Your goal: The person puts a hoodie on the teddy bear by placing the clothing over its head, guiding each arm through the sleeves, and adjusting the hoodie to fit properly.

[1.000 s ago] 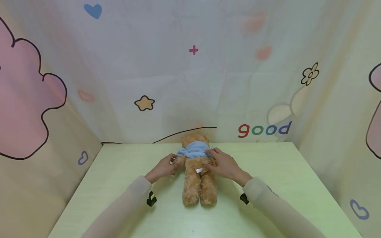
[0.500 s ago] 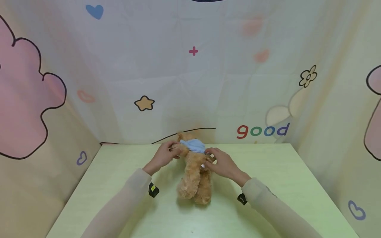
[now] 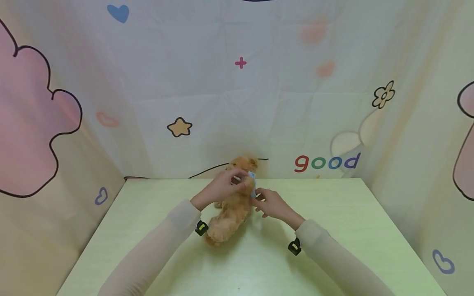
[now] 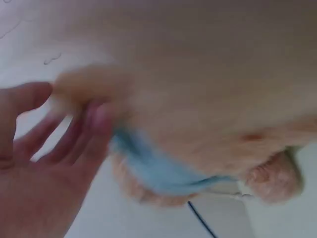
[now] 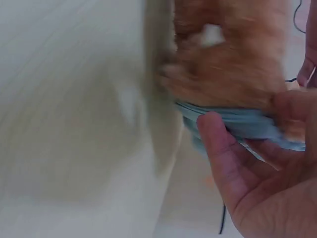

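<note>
A light-brown teddy bear [image 3: 229, 222] in a blue shirt [image 3: 253, 183] lies turned on its side at the back of the table, legs toward the front left. My left hand [image 3: 220, 187] reaches over it and pinches its raised furry arm [image 4: 89, 82] between thumb and fingers. On the bear's right, my right hand [image 3: 275, 205] has its fingers loosely bent. In the right wrist view one fingertip touches the hem of the blue shirt, below a blurred white tag [image 5: 212, 34] on the fur. The bear's face is hidden.
The pale green tabletop [image 3: 314, 263] ends at a printed cloth backdrop [image 3: 207, 82] close behind the bear's head. Side cloths [image 3: 33, 230] hang at the table's left and right. Each wrist carries a small black device [image 3: 294, 246].
The bear has rolled from face down onto its side, its legs swinging left. My left hand has moved up and right with the bear's arm; my right hand stays nearly in place.
</note>
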`<state>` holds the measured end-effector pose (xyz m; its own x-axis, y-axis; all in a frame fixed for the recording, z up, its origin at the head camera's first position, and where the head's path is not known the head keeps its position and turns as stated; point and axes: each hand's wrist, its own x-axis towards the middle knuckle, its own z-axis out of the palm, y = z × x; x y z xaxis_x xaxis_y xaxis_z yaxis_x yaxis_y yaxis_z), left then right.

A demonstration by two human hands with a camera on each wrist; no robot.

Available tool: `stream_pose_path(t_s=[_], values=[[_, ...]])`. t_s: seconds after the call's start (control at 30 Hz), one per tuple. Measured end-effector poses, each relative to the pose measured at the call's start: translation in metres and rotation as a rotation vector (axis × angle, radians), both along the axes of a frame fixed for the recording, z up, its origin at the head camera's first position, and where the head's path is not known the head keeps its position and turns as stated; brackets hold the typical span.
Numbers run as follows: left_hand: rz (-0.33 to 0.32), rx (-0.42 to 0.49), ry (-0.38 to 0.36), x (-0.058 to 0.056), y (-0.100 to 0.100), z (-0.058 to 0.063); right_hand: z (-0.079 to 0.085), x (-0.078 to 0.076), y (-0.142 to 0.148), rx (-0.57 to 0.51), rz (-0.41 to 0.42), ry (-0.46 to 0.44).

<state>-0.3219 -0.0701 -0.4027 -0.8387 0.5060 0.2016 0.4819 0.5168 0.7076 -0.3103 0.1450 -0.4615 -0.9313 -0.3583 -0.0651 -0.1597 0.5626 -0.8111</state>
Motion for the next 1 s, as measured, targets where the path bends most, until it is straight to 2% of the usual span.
stream_pose_path(t_s=[0.1, 0.17, 0.27, 0.33, 0.4, 0.5, 0.57, 0.63, 0.7, 0.8, 0.9, 1.0], values=[[-0.064, -0.065, -0.064, -0.001, -0.004, -0.009, -0.012, -0.004, 0.004, 0.034, 0.003, -0.007], [-0.054, -0.102, -0.081, -0.003, -0.010, -0.017, -0.017, -0.007, 0.009, 0.038, 0.003, -0.012], [-0.010, -0.158, -0.054, -0.009, -0.022, -0.032, -0.021, -0.010, 0.015, 0.041, -0.035, 0.021], [0.027, -0.192, -0.065, -0.012, -0.030, -0.041, -0.020, -0.011, 0.017, 0.056, -0.086, 0.101], [0.037, -0.214, -0.100, -0.013, -0.036, -0.049, -0.018, -0.011, 0.018, 0.057, -0.139, 0.214], [-0.027, -0.268, -0.149, -0.012, -0.041, -0.057, -0.011, -0.010, 0.016, 0.097, -0.167, 0.440], [-0.094, -0.284, -0.144, -0.011, -0.042, -0.061, -0.006, -0.008, 0.013, 0.141, -0.130, 0.562], [-0.150, -0.297, -0.118, -0.010, -0.041, -0.065, -0.002, -0.007, 0.010, 0.210, -0.077, 0.638], [-0.171, -0.277, -0.103, -0.010, -0.039, -0.067, 0.000, -0.006, 0.007, 0.279, -0.021, 0.639], [-0.170, -0.245, -0.102, -0.009, -0.036, -0.069, -0.003, -0.008, 0.009, 0.372, 0.031, 0.574], [-0.115, -0.259, -0.041, -0.008, -0.034, -0.072, -0.008, -0.013, 0.016, 0.422, 0.081, 0.503], [-0.024, -0.350, 0.086, -0.008, -0.031, -0.073, -0.008, -0.020, 0.023, 0.418, 0.148, 0.459]])
